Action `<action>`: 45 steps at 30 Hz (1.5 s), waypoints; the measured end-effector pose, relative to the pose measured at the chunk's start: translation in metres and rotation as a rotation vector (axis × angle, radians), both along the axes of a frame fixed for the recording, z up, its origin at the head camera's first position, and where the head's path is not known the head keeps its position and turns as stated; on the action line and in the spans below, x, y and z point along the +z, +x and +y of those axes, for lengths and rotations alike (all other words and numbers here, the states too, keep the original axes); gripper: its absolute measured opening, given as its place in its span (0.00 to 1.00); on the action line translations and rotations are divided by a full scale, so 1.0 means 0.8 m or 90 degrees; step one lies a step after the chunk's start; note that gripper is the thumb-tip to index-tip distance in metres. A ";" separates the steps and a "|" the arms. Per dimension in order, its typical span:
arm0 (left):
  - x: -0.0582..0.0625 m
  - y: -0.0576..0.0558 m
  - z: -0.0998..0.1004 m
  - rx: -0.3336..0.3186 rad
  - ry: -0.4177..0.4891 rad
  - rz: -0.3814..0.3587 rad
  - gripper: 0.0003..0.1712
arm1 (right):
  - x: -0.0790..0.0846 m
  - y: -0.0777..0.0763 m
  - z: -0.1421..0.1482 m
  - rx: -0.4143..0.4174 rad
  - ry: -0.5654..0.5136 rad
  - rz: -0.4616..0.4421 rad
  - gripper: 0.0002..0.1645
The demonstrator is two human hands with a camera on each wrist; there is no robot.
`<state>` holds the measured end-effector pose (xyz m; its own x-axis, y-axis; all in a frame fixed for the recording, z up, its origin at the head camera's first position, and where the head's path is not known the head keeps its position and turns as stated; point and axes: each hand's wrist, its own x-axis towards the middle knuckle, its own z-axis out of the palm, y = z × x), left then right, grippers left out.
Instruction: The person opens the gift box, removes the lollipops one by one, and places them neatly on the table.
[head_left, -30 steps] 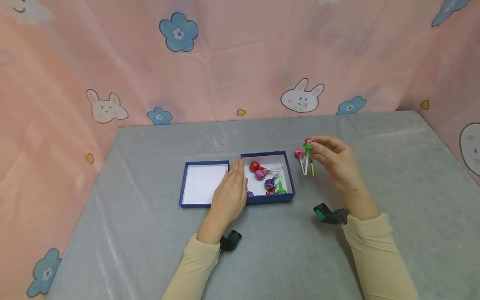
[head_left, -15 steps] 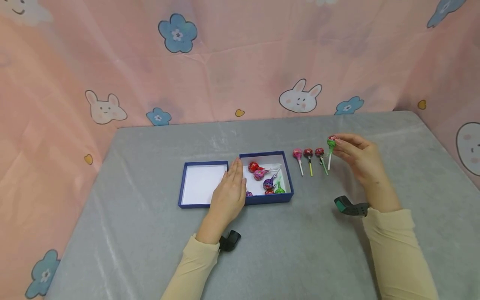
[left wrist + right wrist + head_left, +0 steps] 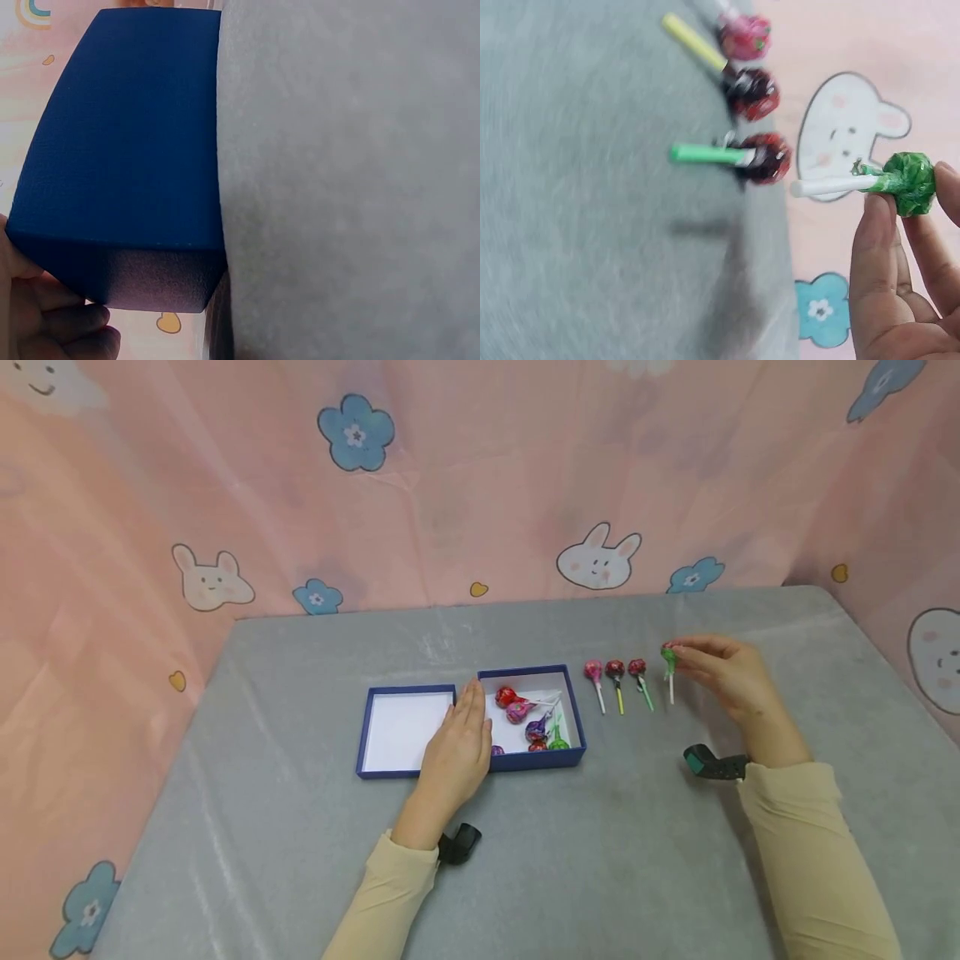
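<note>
My right hand (image 3: 723, 672) pinches a green-wrapped lollipop (image 3: 911, 184) by its head. The white stick points toward the front of the table, and in the right wrist view the lollipop hangs above the grey surface. To its left, three lollipops lie in a row: a pink one (image 3: 593, 670), a dark red one with a yellow stick (image 3: 615, 668) and another with a green stick (image 3: 637, 667). My left hand (image 3: 459, 743), fingers straight, rests against the left side of a blue box (image 3: 536, 761). Several lollipops (image 3: 517, 712) lie inside, partly hidden by that hand.
A shallow blue tray with a white inside (image 3: 405, 731), perhaps the box's lid, lies left of my left hand. The grey tabletop (image 3: 562, 860) ends at a pink patterned curtain (image 3: 465, 468) behind. Each wrist wears a black camera (image 3: 459, 845).
My right hand has carried the green-wrapped lollipop rightward, past the row, and slightly lowered it. The row's lollipops came into full view. My left hand has stayed at the box.
</note>
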<state>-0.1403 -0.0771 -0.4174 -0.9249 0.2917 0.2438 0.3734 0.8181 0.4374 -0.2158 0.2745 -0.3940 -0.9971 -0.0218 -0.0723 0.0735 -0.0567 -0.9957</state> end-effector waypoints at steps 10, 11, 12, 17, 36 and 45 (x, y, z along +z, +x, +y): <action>0.000 0.002 0.000 0.000 0.005 0.006 0.28 | -0.019 -0.017 0.013 0.054 0.161 -0.047 0.06; 0.001 0.002 0.000 -0.001 0.005 0.008 0.28 | -0.020 -0.018 0.013 0.054 0.166 -0.049 0.06; 0.000 0.002 0.000 -0.002 0.004 0.010 0.28 | -0.022 -0.018 0.014 0.053 0.161 -0.051 0.06; 0.000 0.002 0.001 -0.002 -0.001 0.011 0.29 | -0.028 -0.022 0.016 0.053 0.157 -0.049 0.06; -0.002 0.002 0.001 -0.002 0.013 0.012 0.29 | -0.039 -0.023 0.013 0.016 0.285 -0.056 0.29; -0.001 0.002 0.001 -0.003 0.013 0.014 0.29 | -0.039 -0.023 0.011 0.005 0.366 -0.055 0.32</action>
<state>-0.1385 -0.0763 -0.4184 -0.9179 0.2906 0.2702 0.3868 0.8075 0.4453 -0.2339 0.2834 -0.4249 -0.9870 0.0386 -0.1563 0.1549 0.4923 -0.8565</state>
